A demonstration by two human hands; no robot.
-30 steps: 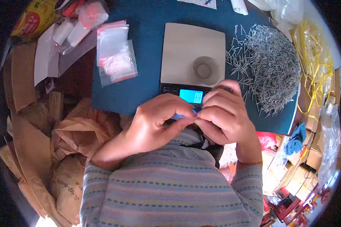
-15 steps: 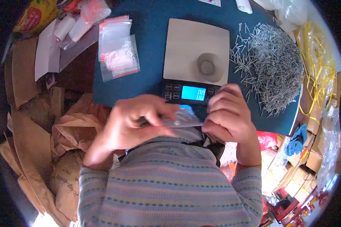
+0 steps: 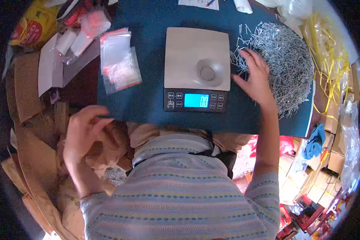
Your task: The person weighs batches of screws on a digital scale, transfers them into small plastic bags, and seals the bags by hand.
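My right hand (image 3: 257, 78) reaches to the near-left side of a large heap of silver nails (image 3: 290, 60), thumb and fingers apart, with nothing visible in it. Left of that hand is a digital scale (image 3: 180, 56) with a bare metal plate, a round shallow dish mark on it and a lit blue display (image 3: 196, 101) that looks to read 0.0. My left hand (image 3: 86, 130), slightly blurred, hangs past the table's left front edge with its fingers apart; I see nothing in it. Several clear zip bags (image 3: 118, 52) with red strips lie left of the scale.
Brown paper and cardboard (image 3: 30, 84) crowd the left side, with a yellow packet (image 3: 34, 28) behind. Yellow straps and clear plastic (image 3: 328, 60) hang at the right. A blue cloth (image 3: 315, 142) and boxes are by the right table corner. A white roll (image 3: 243, 5) lies at the back.
Both hands were together holding a small clear plastic bag before the scale. They have parted: left hand out to the left, right hand forward to the nails. The bag is no longer in sight between them.
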